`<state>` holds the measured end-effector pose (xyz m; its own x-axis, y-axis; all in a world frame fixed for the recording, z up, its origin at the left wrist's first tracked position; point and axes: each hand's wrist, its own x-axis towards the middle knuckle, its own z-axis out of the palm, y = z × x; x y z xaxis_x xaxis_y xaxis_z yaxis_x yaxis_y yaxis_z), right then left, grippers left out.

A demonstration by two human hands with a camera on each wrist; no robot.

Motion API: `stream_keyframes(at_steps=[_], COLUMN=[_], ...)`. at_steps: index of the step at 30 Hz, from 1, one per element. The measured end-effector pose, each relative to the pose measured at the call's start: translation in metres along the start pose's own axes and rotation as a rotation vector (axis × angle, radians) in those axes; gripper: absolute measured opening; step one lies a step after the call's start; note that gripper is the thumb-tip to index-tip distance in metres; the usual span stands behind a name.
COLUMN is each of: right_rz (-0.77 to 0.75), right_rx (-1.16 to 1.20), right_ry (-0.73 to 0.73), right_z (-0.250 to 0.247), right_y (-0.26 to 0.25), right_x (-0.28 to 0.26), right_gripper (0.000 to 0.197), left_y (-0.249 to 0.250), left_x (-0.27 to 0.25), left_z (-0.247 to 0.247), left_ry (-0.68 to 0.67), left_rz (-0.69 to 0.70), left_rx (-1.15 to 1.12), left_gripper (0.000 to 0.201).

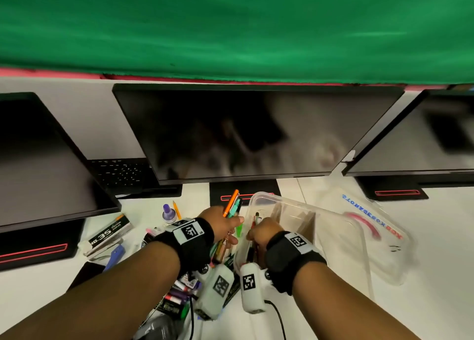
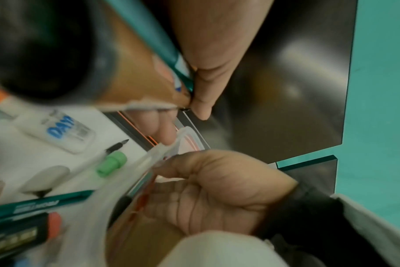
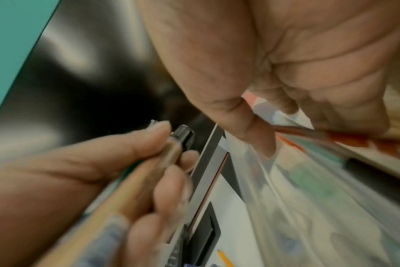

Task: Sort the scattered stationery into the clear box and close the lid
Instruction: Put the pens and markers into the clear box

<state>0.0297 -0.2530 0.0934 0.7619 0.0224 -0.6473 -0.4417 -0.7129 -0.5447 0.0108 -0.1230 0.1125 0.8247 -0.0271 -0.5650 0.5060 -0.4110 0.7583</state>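
My left hand [image 1: 225,226] grips a bundle of pens [image 1: 230,206], orange, teal and black, just left of the clear box [image 1: 302,226]. The same bundle of pens [image 2: 146,59] fills the top of the left wrist view. My right hand [image 1: 261,233] is inside the box's left end and pinches a red pen [image 3: 345,135] with other pens there. The box's clear lid [image 1: 369,226], printed with blue and red letters, lies off to the right. More markers [image 1: 179,293] are heaped under my left wrist.
Three dark monitors [image 1: 246,134] stand across the back of the white desk [image 1: 436,301]. A staple box [image 1: 110,233], a purple-capped glue bottle [image 1: 169,214], a yellow pencil [image 1: 177,209] and a blue tool [image 1: 114,257] lie at the left. A correction-fluid bottle [image 2: 57,131] and green-capped marker [image 2: 111,163] lie near the box.
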Motion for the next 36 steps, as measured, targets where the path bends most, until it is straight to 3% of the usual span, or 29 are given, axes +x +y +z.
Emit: stream_keyframes(at_steps=[3, 7, 10, 12, 14, 16, 19, 21, 23, 25, 28, 31, 36], right_rz=[-0.047, -0.152, -0.373, -0.517, -0.55, -0.551, -0.527, -0.526, -0.571, -0.61, -0.605, -0.625, -0.645], right_rx=[-0.028, 0.165, -0.351, -0.584, -0.642, -0.712, -0.782, -0.811, -0.803, -0.8, -0.824, -0.804, -0.764], right_ry=[-0.01, 0.016, 0.138, 0.079, -0.012, -0.021, -0.003, 0.073, 0.134, 0.151, 0.122, 0.159, 0.146], right_z=[-0.017, -0.044, -0.06, -0.061, -0.057, -0.051, -0.042, -0.036, -0.032, -0.031, -0.029, -0.03, -0.03], right_y=[0.009, 0.031, 0.061, 0.085, 0.112, 0.134, 0.151, 0.158, 0.159, 0.157, 0.155, 0.154, 0.147], right_x=[-0.013, -0.042, -0.061, -0.068, -0.067, -0.065, -0.062, -0.056, -0.051, -0.049, -0.046, -0.043, -0.041], right_gripper=[0.031, 0.018, 0.029, 0.042, 0.065, 0.075, 0.059, 0.047, 0.057, 0.06, 0.058, 0.057, 0.065], left_y=[0.007, 0.016, 0.023, 0.026, 0.027, 0.025, 0.022, 0.02, 0.02, 0.019, 0.015, 0.009, -0.037], left_x=[0.004, 0.012, 0.017, 0.016, 0.016, 0.018, 0.023, 0.026, 0.027, 0.026, 0.023, 0.02, 0.029], left_z=[0.01, 0.019, 0.03, 0.04, 0.05, 0.061, 0.075, 0.079, 0.076, 0.069, 0.053, 0.026, -0.025], left_ry=[0.005, -0.007, -0.005, 0.014, 0.048, 0.08, 0.123, 0.118, 0.089, 0.084, 0.087, 0.156, 0.306], left_rz=[-0.013, -0.012, 0.005, 0.019, 0.04, 0.078, 0.093, 0.092, 0.114, 0.15, 0.233, 0.316, 0.199], left_rx=[0.022, 0.11, 0.26, 0.354, 0.459, 0.564, 0.637, 0.651, 0.674, 0.651, 0.437, 0.312, 0.349], left_gripper=[0.016, 0.011, 0.019, 0.023, 0.033, 0.038, 0.041, 0.053, 0.066, 0.062, 0.041, 0.026, 0.021])
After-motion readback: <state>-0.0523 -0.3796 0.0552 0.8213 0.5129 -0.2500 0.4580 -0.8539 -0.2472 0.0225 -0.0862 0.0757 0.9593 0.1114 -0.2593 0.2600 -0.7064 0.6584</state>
